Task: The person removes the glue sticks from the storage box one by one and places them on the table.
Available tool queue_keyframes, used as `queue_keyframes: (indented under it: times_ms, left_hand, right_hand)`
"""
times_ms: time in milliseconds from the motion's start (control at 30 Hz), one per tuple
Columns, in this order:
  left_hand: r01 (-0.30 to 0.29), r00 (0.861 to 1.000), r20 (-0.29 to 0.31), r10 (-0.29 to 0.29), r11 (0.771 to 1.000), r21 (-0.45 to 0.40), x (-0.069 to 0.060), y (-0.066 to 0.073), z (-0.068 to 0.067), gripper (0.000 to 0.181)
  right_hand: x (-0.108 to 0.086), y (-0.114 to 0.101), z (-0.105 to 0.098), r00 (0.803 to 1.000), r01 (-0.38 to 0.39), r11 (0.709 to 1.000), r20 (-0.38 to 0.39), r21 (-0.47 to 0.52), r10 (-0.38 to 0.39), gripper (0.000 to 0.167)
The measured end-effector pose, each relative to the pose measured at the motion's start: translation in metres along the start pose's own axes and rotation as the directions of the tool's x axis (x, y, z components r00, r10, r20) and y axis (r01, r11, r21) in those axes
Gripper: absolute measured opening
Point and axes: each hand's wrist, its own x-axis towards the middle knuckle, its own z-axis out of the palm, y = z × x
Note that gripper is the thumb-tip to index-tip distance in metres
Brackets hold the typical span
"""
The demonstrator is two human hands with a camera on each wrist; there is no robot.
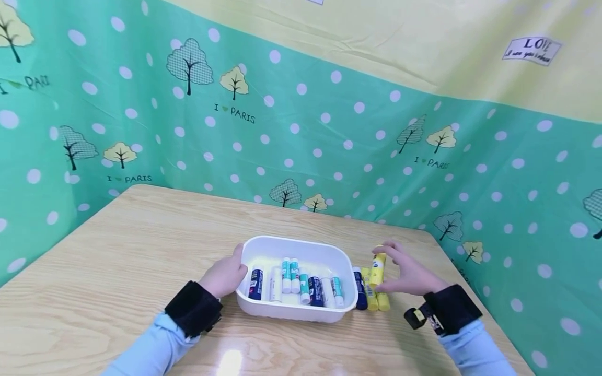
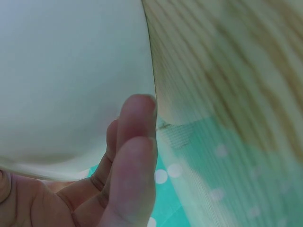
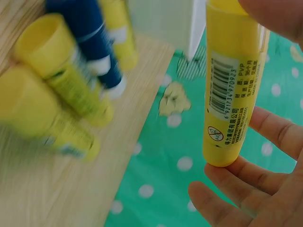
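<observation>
A white plastic basin (image 1: 301,312) stands on the table with several glue sticks inside: navy ones (image 1: 256,284), white ones (image 1: 276,284) and white-and-teal ones (image 1: 286,275). My left hand (image 1: 224,274) grips its left rim; in the left wrist view the fingers (image 2: 135,175) lie along the outer wall. Just right of the basin, my right hand (image 1: 411,271) holds a yellow glue stick (image 1: 378,270) between thumb and fingertips, raised off the table. Its barcode label faces the right wrist camera. Below it lie more yellow glue sticks (image 3: 61,71) and a navy one (image 3: 87,38).
The wooden table (image 1: 155,250) extends to the left and in front of the basin. A green polka-dot curtain (image 1: 291,136) with printed trees hangs behind the table and along both sides.
</observation>
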Motion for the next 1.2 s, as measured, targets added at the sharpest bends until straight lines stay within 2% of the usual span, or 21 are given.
queue_keyframes:
  times_ms: [100,200,500,667,900,1200]
  left_hand:
    - [-0.003,1.0,0.003,0.003,1.0,0.001,-0.001,0.0,-0.001,0.054]
    - [-0.003,1.0,0.004,0.003,1.0,0.002,0.0,0.0,-0.001,0.054]
    - [0.002,1.0,0.01,-0.002,1.0,-0.006,0.0,0.001,-0.002,0.054]
    - [0.013,1.0,0.021,-0.013,1.0,-0.01,-0.001,0.001,-0.002,0.054]
    - [0.007,1.0,0.015,-0.007,1.0,0.006,0.001,0.0,-0.002,0.054]
    - [0.013,1.0,0.01,-0.013,1.0,0.002,0.001,-0.001,-0.001,0.054]
  right_hand:
    - [-0.006,0.015,0.0,1.0,0.004,1.0,-0.026,0.0,-0.004,0.076]
    - [-0.012,0.028,0.0,1.0,-0.009,1.0,-0.021,0.007,0.009,0.079]
    - [-0.02,0.054,0.004,0.988,-0.08,0.997,0.135,0.004,0.079,0.085]
    - [-0.018,0.058,0.012,0.976,-0.125,0.992,0.181,-0.006,0.124,0.087]
    - [-0.013,0.06,0.019,0.965,-0.139,0.99,0.225,0.013,0.132,0.088]
    - [-0.008,0.059,0.026,0.962,-0.146,0.989,0.238,0.038,0.133,0.089]
